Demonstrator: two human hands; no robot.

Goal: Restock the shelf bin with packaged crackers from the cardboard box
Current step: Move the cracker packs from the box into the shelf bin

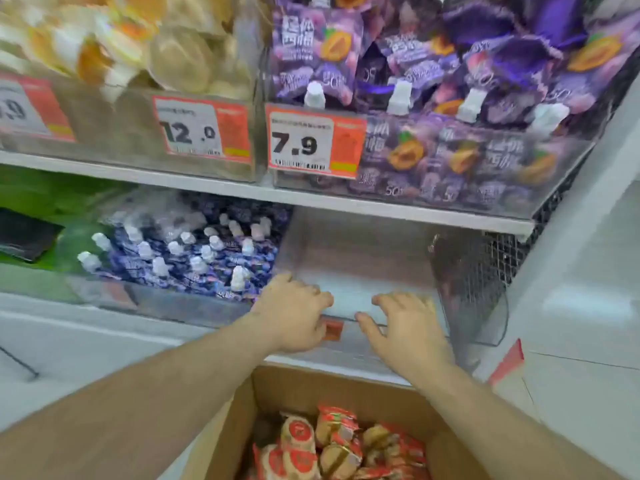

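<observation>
A clear plastic shelf bin (pixel 360 251) stands on the lower shelf with nothing visible inside it. My left hand (pixel 294 313) curls over the bin's front rim at its left corner. My right hand (pixel 405 327) rests on the same front rim further right, fingers spread and hooked over the edge. Below my arms a brown cardboard box (pixel 304 386) stands open. Inside it lie several red-and-clear packs of round crackers (pixel 332 445). Neither hand holds a pack.
Left of the bin is a bin of purple spouted pouches (pixel 194 251). The shelf above carries purple pouches (pixel 433 109) and pale round snacks (pixel 145 50), with price tags 7.9 (pixel 301 143) and 12.0 (pixel 194 131). A wire mesh panel (pixel 491 268) closes the right side.
</observation>
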